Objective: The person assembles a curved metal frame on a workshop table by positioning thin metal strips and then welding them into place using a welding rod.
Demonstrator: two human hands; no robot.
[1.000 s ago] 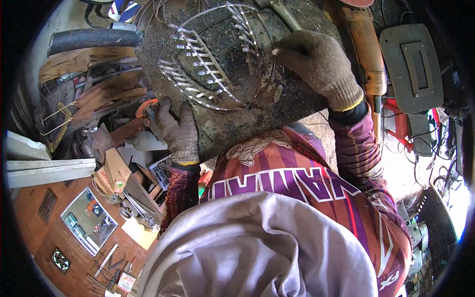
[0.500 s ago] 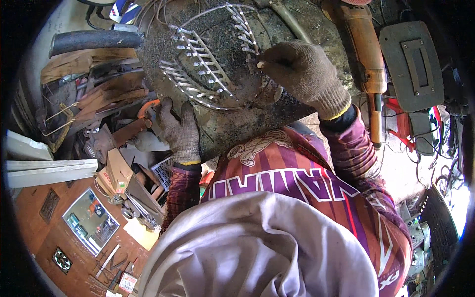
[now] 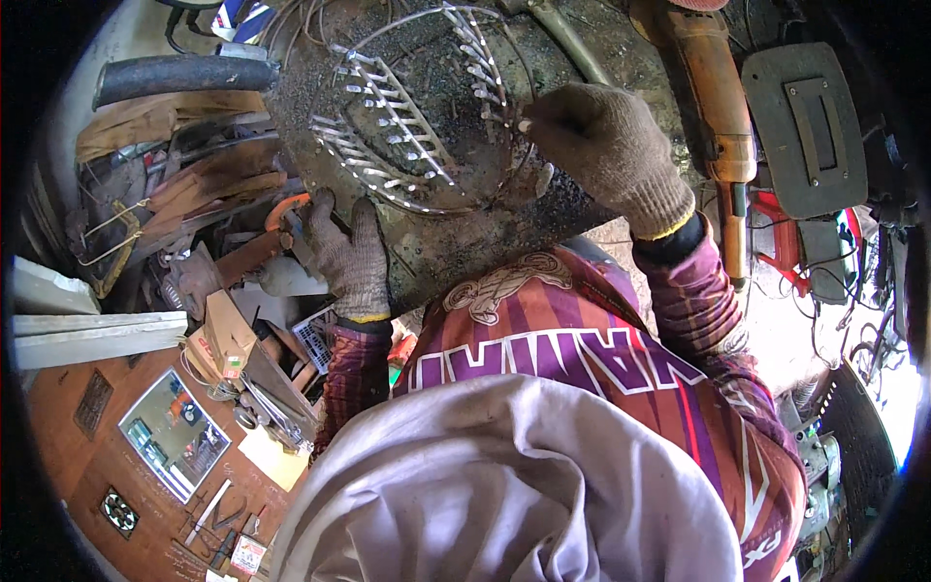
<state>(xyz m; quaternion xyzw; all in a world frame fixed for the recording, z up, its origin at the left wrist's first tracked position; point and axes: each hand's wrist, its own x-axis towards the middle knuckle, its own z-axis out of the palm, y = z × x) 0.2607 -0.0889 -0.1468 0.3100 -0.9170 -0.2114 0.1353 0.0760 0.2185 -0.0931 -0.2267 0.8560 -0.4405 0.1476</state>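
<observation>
A curved metal wire frame (image 3: 398, 109) with rows of short, pale pegs lies on a dark, gritty workbench (image 3: 446, 254). Just right of it hovers my gloved right hand (image 3: 613, 155), thumb and fingers pinched together. A small pale tip shows at the pinch; whether it is a held piece or a bare fingertip is unclear. My gloved left hand (image 3: 351, 257) rests at the bench's left edge with its fingers apart. Beside that hand is the orange handle of a tool (image 3: 284, 210), not visibly gripped.
A hammer (image 3: 567, 41) lies at the back of the bench. An orange-brown power tool (image 3: 716, 97) and a dark welding mask (image 3: 807, 131) are on the right. To the left are a black tube (image 3: 184, 81), scrap pieces and a cardboard box (image 3: 225, 335).
My right hand has shifted slightly right, away from the wire frame, still pinched. My left hand stays at the bench edge. The whole view has moved a little.
</observation>
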